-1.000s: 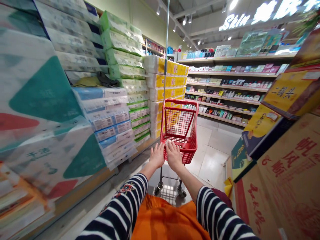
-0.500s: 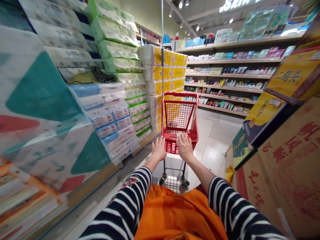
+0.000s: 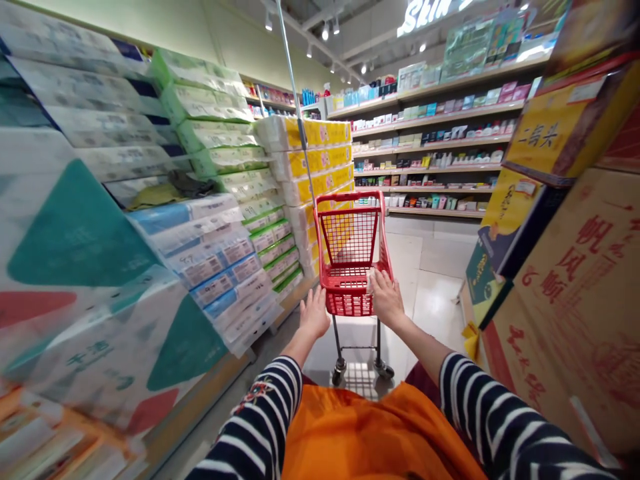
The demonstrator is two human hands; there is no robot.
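Observation:
A small red shopping cart (image 3: pixel 350 280) with a mesh basket stands upright in the aisle in front of me. My left hand (image 3: pixel 315 312) is at the near left corner of the basket, its fingers apart and nothing in it. My right hand (image 3: pixel 386 297) is at the near right corner, with a small whitish crumpled thing (image 3: pixel 371 281) between its thumb side and the basket. Whether either hand touches the cart's rim is unclear.
Stacked tissue packs (image 3: pixel 220 267) line the left side, with yellow packs (image 3: pixel 320 160) beyond them. Cartons (image 3: pixel 575 267) are piled on the right. Shelves of cosmetics (image 3: pixel 430 143) stand ahead. A thin pole (image 3: pixel 295 87) rises by the yellow packs.
The view has turned and tilted, so the shelves and cartons sit further left. My left hand is now lower beside the basket; my right hand has shifted right along with the basket corner.

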